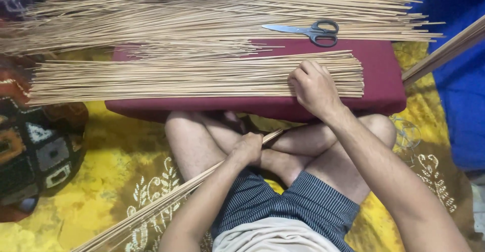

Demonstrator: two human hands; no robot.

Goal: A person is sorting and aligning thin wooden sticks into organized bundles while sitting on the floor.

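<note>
My left hand (pixel 247 148) is closed around a bundle of thin tan sticks (pixel 166 194) that slants down to the lower left across my crossed legs. My right hand (pixel 314 87) rests with curled fingers on the right end of a flat layer of cut sticks (pixel 177 77) lying on a dark red cushion (pixel 384 75). Whether it pinches any stick I cannot tell. Beyond that layer a larger pile of longer sticks (pixel 202 14) spreads across the back, with grey-handled scissors (pixel 310 30) lying on top of it.
A yellow patterned cloth (pixel 116 156) covers the floor. A dark patchwork cushion (pixel 35 151) sits at the left. Blue fabric (pixel 462 80) is at the right, with another bundle of sticks (pixel 444 52) slanting in from that edge.
</note>
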